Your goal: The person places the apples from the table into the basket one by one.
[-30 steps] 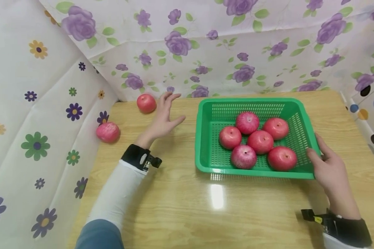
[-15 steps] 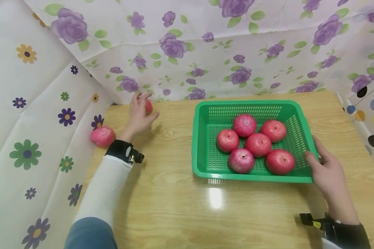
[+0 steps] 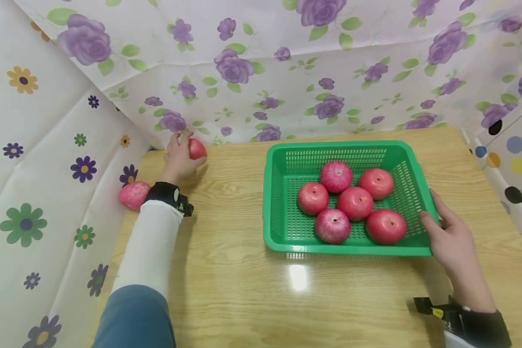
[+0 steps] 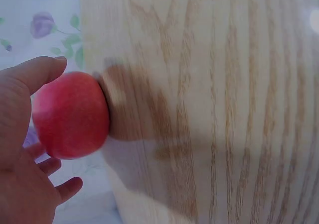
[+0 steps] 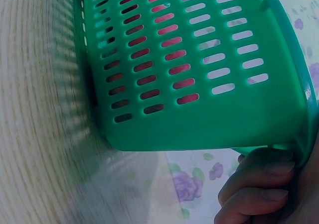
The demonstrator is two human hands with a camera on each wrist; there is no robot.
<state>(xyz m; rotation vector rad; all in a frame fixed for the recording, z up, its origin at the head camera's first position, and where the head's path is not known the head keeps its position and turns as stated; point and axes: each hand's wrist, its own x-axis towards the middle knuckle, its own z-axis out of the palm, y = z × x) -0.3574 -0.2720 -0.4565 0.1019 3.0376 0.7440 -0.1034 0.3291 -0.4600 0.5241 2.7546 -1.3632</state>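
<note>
My left hand (image 3: 179, 160) is at the table's far left corner, around a red apple (image 3: 196, 149). In the left wrist view the thumb lies along one side of that apple (image 4: 72, 115), with the spread fingers (image 4: 70, 190) on the other; firm contact is not plain. My right hand (image 3: 450, 241) grips the right rim of a green plastic basket (image 3: 352, 249), thumb over the edge and fingers curled beneath it, as the right wrist view shows. Several red apples (image 3: 355, 203) sit inside the basket. Another pinkish apple (image 3: 134, 195) lies beside my left wrist, by the left wall.
The wooden table (image 3: 226, 270) meets a flower-printed sheet (image 3: 252, 58) at the back. A second flowered sheet (image 3: 39, 183) rises along the left side. On the right hangs a dotted sheet (image 3: 519, 164).
My left hand has moved left and away from me, from beside the far apple to around it. My right hand has kept its grip on the basket; the view has shifted slightly.
</note>
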